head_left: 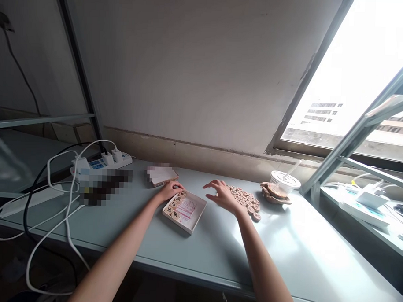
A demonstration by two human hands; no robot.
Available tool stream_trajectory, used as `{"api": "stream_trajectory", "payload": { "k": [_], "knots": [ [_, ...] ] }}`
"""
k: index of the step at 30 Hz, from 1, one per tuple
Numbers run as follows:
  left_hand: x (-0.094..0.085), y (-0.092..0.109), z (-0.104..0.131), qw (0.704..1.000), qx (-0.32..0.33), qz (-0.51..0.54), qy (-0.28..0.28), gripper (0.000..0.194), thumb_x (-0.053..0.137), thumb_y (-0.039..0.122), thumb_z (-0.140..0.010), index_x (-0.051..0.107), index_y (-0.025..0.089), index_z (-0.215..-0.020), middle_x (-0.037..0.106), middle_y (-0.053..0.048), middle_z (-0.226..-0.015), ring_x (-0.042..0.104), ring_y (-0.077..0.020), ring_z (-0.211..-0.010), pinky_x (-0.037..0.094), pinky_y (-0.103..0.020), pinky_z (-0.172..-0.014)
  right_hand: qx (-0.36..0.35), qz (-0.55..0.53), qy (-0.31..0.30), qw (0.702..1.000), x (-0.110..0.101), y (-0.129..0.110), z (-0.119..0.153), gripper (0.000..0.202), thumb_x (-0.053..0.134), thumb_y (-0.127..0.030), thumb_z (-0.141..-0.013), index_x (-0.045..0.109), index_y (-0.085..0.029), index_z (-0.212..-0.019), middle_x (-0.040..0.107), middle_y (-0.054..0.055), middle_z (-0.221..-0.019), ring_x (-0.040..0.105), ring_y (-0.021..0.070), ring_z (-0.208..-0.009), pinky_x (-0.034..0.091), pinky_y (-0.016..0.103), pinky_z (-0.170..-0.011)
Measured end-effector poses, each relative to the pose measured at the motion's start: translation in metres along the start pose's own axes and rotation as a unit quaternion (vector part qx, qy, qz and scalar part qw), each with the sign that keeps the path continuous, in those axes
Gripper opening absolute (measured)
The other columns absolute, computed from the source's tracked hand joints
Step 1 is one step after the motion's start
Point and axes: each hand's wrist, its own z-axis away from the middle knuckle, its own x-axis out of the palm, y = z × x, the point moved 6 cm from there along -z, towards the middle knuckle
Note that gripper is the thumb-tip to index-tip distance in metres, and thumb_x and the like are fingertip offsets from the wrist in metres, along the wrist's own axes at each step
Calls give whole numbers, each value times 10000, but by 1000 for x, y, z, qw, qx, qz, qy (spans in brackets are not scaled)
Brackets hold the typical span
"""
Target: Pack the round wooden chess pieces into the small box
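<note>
Along the grey desk (217,261), the shallow box (197,208) wants steadying on its eleven-o'clock rim by the left hand (169,192), grip unclear, while the right hand (223,196), spread wide, best pinches singly the wooden discs (249,203) at three o'clock.

Hands, one pair, bare: left hand (168,192), slim across the back, fingertips hard to make out; right hand (225,197), slender, with long, thin fingers (214,183) narrowing to rounded tips; wrists (240,211), two, slim, uncovered; left forearm (127,247) and right forearm (262,263), bare, long, smooth in outline, widening evenly from the wrist, both cropped by the lower edge of the view; fingernails too small to tell
</note>
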Motion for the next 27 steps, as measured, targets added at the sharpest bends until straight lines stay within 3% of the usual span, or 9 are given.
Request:
{"api": "stream_trajectory", "payload": {
  "k": [4, 6, 10, 16, 21, 27],
  "knots": [
    [-1, 0, -1, 1000, 4, -18, 15, 229, 532, 324, -670, 673, 159, -742, 671, -74, -841, 601, -216, -836, 456, -302, -758, -148, -74, -99, 981, 39, -62, -3, 297, 667, -285, -728, 593, -272, -1015, 577, 15, -1016, 505, 169, -971, 411, 279, -817],
    [-1, -1, -1, 1000, 7, -25, 17, 233, 523, 315, -675, 674, 155, -752, 671, -74, -842, 600, -213, -828, 453, -301, -759, -163, -83, -104, 978, 53, -80, -1, 260, 675, -299, -716, 589, -244, -956, 592, 14, -982, 526, 160, -925, 422, 261, -776],
    [-1, 0, -1, 1000, 12, -26, 12, 230, 514, 298, -683, 676, 153, -758, 672, -77, -839, 599, -210, -817, 451, -294, -741, -159, -77, -85, 981, 59, -91, 1, 152, 630, -232, -745, 566, -223, -882, 617, -10, -884, 557, 131, -819, 422, 254, -734],
    [-1, 3, 0, 1000, 7, -26, 8, 226, 516, 315, -683, 669, 158, -742, 673, -68, -829, 601, -205, -812, 459, -293, -746, -165, -55, -80, 981, 57, -94, 2, 222, 648, -271, -734, 592, -248, -947, 613, 12, -971, 534, 168, -983, 396, 291, -845],
    [-1, 2, 0, 1000, 14, -17, 9, 223, 525, 320, -684, 669, 160, -742, 673, -67, -820, 602, -211, -819, 457, -293, -741, -140, -31, -65, 988, 41, -76, -3, 245, 660, -358, -726, 601, -240, -932, 584, 24, -980, 506, 180, -979, 392, 301, -817],
    [1, -2, 0, 1000, -6, 9, -18, 267, 534, 366, -688, 662, 152, -785, 660, -67, -838, 600, -217, -817, 450, -288, -700, 0, 31, -23, 999, -6, -6, 3, 175, 604, -363, -767, 618, -241, -891, 554, 41, -954, 487, 205, -954, 375, 340, -823]
  ]
}}
